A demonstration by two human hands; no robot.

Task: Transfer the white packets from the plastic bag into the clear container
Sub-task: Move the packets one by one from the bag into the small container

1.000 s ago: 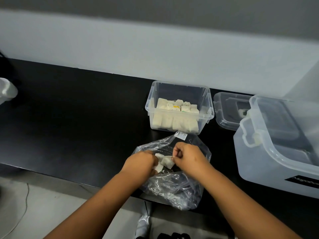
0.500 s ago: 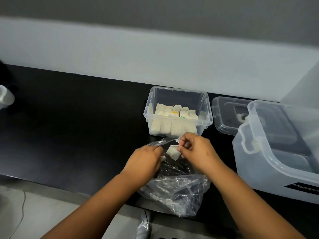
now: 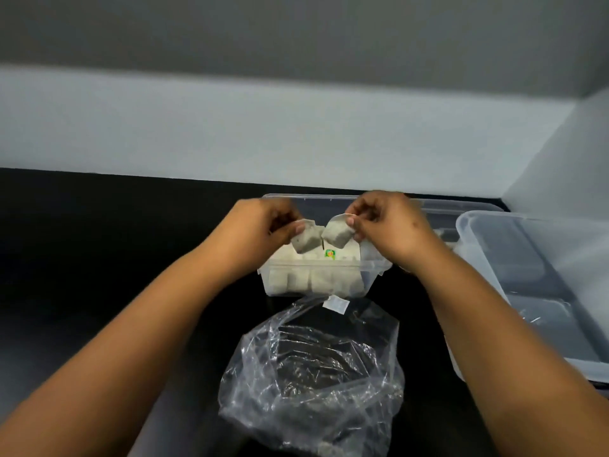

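Observation:
Both hands hover over the small clear container [image 3: 316, 266], which holds several white packets standing in rows. My left hand [image 3: 263, 225] pinches one white packet [image 3: 304, 242] by its top edge. My right hand [image 3: 385, 222] pinches a second white packet [image 3: 336, 235] the same way, the two packets hanging side by side just above the container's contents. A small green and yellow tag [image 3: 330, 254] shows below them. The crumpled clear plastic bag [image 3: 313, 371] lies on the black counter nearer to me, its mouth toward the container, with a white label [image 3: 336, 305] at its rim.
A large translucent storage bin [image 3: 534, 291] stands at the right, close to my right forearm. A clear lid [image 3: 461, 212] lies behind it, beside the container. The black counter [image 3: 115, 245] runs left along a pale wall.
Both hands have lifted away from the bag and moved forward over the container, each now holding a packet. The camera has tilted and moved closer to the counter.

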